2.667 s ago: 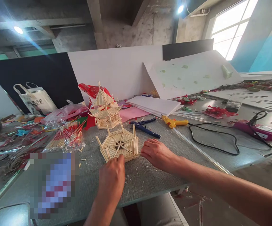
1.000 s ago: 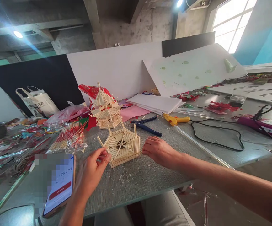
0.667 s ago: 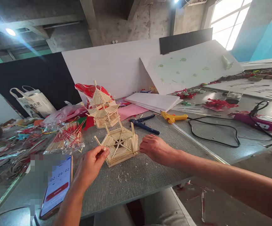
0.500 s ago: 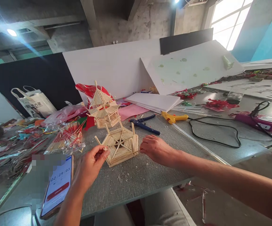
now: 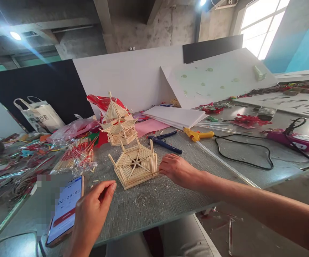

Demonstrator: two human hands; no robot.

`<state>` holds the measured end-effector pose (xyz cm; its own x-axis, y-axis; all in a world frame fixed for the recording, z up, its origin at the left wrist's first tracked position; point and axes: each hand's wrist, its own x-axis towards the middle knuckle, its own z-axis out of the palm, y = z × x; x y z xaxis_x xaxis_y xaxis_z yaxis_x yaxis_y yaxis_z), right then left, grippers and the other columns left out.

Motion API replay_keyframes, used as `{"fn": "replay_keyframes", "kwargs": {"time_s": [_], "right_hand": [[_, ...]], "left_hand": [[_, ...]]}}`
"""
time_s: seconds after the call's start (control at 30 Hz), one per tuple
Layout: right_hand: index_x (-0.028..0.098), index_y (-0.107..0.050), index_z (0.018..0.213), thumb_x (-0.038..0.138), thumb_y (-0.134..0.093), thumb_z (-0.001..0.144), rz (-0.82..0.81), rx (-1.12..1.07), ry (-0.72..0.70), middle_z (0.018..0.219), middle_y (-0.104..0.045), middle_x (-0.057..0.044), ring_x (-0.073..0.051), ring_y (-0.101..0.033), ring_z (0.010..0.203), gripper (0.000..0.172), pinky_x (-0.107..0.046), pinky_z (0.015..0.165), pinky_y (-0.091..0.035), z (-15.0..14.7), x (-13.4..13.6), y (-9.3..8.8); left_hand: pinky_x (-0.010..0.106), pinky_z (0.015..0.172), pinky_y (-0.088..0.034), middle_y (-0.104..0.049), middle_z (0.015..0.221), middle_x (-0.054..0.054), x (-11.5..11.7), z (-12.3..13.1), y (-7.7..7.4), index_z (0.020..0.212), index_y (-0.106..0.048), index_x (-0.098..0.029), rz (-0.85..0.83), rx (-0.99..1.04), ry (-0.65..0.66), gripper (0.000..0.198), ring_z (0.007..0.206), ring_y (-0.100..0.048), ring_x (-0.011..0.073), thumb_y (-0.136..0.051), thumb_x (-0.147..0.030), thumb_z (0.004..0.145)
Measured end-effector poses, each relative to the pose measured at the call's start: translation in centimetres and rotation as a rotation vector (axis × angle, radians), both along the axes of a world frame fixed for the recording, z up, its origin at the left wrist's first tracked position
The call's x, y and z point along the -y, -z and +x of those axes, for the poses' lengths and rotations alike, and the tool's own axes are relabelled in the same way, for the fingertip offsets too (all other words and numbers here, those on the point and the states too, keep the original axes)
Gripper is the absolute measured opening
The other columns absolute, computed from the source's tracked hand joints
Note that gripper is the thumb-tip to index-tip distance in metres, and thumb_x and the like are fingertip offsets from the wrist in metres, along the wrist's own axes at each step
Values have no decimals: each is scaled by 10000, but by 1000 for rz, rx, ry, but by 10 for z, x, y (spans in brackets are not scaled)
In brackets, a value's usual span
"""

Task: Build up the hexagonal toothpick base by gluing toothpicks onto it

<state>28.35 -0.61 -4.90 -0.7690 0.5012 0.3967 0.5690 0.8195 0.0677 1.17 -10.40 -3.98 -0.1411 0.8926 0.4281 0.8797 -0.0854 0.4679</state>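
Observation:
A six-sided base of thin wooden sticks (image 5: 135, 166), with short uprights at its corners, sits on the grey table. At its right side my right hand (image 5: 171, 167) is closed, its fingertips near the base's edge; what they pinch is too small to tell. My left hand (image 5: 98, 201) hovers over the table at the lower left of the base, thumb and forefinger pressed together; anything between them is hidden. Behind the base stands a tiered stick tower (image 5: 117, 123) with a pointed roof. Blue cutters (image 5: 165, 141) and a yellow glue gun (image 5: 198, 134) lie to the right.
A phone (image 5: 66, 210) showing a timer lies at the left near the front edge. Bagged red-tipped sticks (image 5: 79, 153) lie beyond it. White boards (image 5: 175, 116) are stacked behind. A black cable (image 5: 246, 166) runs to a purple power strip (image 5: 294, 139).
My left hand has drawn back from the base's left corner, down and to the left. A small stick piece now shows on the table there. My right hand has stayed in place.

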Motion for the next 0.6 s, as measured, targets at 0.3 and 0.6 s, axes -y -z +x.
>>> {"fn": "replay_keyframes", "kwargs": {"time_s": [0.3,0.6], "right_hand": [[156,-545,732,168,-446,866,13,5,-6,749,-553,-32,-133,-458,711,167,-256,672,-322,-1,0,-2],[154,-552,731,194,-450,878,31,-1,6,731,-551,-21,-123,-454,680,184,-256,657,-308,-1,3,-4]], "left_hand": [[202,638,-455,-711,771,-24,-5,19,6,845,-647,-224,57,-107,133,250,680,-650,120,-444,-369,846],[212,599,-454,-717,744,-25,-7,4,1,827,-661,-231,38,-96,26,266,645,-649,135,-469,-416,817]]}}
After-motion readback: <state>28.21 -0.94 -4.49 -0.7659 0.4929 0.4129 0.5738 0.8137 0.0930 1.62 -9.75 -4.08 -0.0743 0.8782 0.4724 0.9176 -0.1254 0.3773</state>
